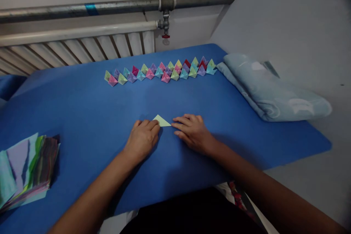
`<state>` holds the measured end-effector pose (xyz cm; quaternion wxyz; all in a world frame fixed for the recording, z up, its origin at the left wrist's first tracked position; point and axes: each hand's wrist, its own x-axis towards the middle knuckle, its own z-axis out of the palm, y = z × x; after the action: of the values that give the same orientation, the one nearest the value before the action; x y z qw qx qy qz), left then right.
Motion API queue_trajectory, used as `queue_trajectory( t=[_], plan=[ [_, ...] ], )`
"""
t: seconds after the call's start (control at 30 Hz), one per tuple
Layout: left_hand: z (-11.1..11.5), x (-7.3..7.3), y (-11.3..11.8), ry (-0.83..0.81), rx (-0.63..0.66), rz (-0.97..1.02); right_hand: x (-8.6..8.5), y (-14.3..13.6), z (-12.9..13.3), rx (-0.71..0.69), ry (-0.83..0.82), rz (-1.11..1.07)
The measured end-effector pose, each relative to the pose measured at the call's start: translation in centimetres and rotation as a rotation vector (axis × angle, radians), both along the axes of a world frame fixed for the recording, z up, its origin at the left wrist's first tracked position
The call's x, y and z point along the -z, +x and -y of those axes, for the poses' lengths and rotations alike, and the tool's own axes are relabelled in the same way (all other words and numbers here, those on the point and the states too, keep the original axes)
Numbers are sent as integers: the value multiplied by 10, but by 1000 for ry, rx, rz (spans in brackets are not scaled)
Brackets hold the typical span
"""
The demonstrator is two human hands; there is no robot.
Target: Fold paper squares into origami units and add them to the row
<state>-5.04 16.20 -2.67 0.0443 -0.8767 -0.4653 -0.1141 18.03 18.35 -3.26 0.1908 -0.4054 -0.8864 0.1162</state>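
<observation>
A pale yellow-green sheet of paper (163, 121), folded into a triangle, lies on the blue surface between my hands. My left hand (144, 136) covers its left part, with bent fingers pressed down on it and the thumb hidden. At the paper's right corner, the fingertips of my right hand (194, 132) touch or nearly touch it. The right fingers are stretched out and slightly apart, and nothing shows in the palm. Farther back stand two rows of small folded paper pieces (165, 77) in pink, purple, yellow, red and light blue.
A stack of coloured paper sheets (30, 168) lies at the left. On the right, a folded light blue patterned cloth (274, 91) rests against the wall. Behind the blue table (90, 109) are a white radiator (79, 49) and a metal pipe (123, 6) with a red-handled valve (166, 36).
</observation>
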Motion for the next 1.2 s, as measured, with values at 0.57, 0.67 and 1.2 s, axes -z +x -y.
queue_trajectory(
  t=[0.57, 0.67, 1.2],
  plan=[
    [-60, -4, -21, -424, 209, 271, 8, 5, -13, 112, -80, -306],
    [-61, -3, -22, -437, 228, 284, 8, 5, -14, 111, -85, -302],
    [-37, -11, -6, -183, 75, 83, 6, 2, -15, 129, -84, -285]
  ],
)
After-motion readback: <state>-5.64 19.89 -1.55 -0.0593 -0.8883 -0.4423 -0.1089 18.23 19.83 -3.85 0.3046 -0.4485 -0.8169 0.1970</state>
